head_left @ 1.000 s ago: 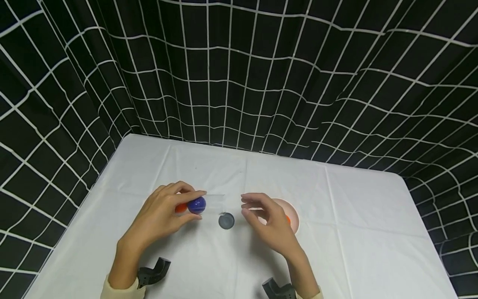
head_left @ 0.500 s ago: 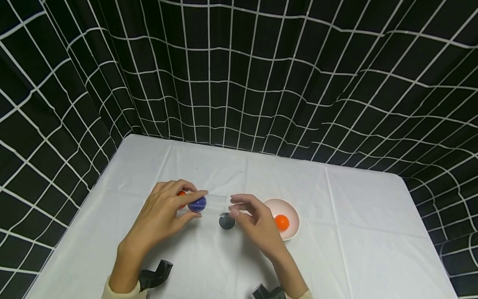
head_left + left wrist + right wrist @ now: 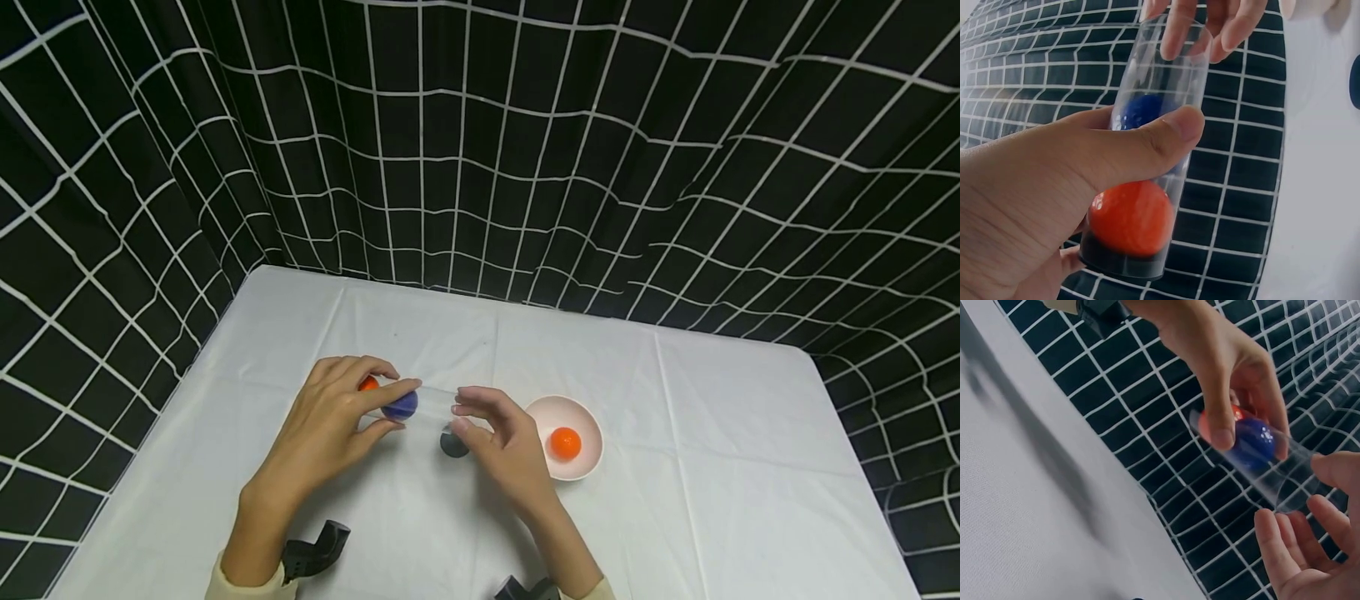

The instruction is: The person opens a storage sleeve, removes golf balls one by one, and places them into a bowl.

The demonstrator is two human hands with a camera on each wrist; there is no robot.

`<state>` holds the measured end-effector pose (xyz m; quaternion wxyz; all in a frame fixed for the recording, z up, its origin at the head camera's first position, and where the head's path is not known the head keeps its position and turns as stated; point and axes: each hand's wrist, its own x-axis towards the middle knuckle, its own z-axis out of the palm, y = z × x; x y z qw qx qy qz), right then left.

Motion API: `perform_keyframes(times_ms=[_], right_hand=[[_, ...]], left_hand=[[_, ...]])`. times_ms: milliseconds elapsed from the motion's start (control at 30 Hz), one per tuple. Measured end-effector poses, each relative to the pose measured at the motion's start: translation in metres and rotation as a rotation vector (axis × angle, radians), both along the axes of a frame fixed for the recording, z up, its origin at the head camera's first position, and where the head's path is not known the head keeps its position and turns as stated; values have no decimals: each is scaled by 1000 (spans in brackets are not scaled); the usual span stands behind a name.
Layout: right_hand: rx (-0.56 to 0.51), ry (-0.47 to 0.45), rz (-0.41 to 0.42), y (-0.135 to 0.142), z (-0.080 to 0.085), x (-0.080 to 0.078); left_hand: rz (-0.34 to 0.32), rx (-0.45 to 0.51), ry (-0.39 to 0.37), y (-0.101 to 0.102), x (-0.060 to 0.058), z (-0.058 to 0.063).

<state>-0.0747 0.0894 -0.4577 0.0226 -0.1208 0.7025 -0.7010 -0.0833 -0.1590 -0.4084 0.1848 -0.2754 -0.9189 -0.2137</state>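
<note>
My left hand grips a clear tube above the table, its thumb across the tube's side. Inside, an orange-red ball sits at the dark closed end, and a blue ball lies beside it, toward the other end. My right hand holds the tube's open rim between thumb and fingers. Beneath that end, a dark round cap lies on the table, partly covered by the right hand. To the right stands a pale pink bowl with an orange ball in it.
A white cloth covers the table. Black curtains with a white grid hang behind the table and at its sides. Both wrists wear dark camera mounts.
My right hand has moved left from near the bowl to the tube's open end, uncovering the orange ball. The left hand keeps its grip; the tube has tilted slightly.
</note>
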Motion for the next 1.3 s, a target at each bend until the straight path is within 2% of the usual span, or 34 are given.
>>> perform_keyframes(times_ms=[400, 600, 967, 1300], right_hand=[[18, -17, -21, 1, -4, -1], [8, -45, -10, 0, -3, 0], [45, -28, 5, 4, -5, 0], [65, -71, 31, 4, 0, 0]], left_hand=[[21, 17, -9, -1, 0, -1], [18, 8, -23, -4, 0, -2], [28, -6, -47, -5, 0, -1], [22, 10, -68, -5, 0, -1]])
